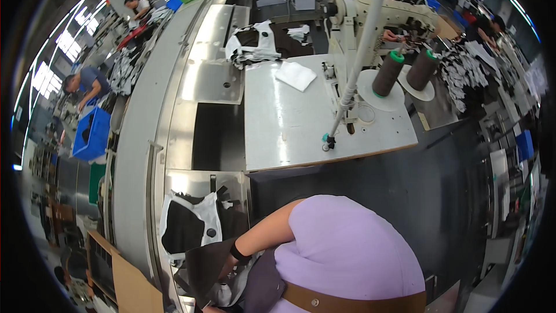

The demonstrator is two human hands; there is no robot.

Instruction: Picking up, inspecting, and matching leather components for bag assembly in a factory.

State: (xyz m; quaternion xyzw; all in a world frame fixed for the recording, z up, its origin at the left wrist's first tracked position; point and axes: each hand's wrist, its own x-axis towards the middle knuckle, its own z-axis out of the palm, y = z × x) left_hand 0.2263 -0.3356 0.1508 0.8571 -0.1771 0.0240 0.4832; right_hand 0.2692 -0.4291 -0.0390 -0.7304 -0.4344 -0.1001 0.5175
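My right arm, in a light purple sleeve and with a black wristband, reaches down to the lower left. My right hand [228, 268] is among dark brown cloth [202, 266] and some white material [222, 294]; its fingers are mostly hidden. Only a sliver of skin at the bottom edge, seemingly my left hand [213, 309], shows beside the same cloth. Just beyond lies a dark garment piece with white edging [185, 229] and a round black spot, on a metal surface [188, 181].
Ahead stands a white sewing table [278, 122] with a sewing machine [359, 23], dark thread cones [388, 74] and a folded white cloth [296, 75]. More garment pieces [255, 43] lie beyond. A long grey rail [139, 139] runs along the left; people work at other stations.
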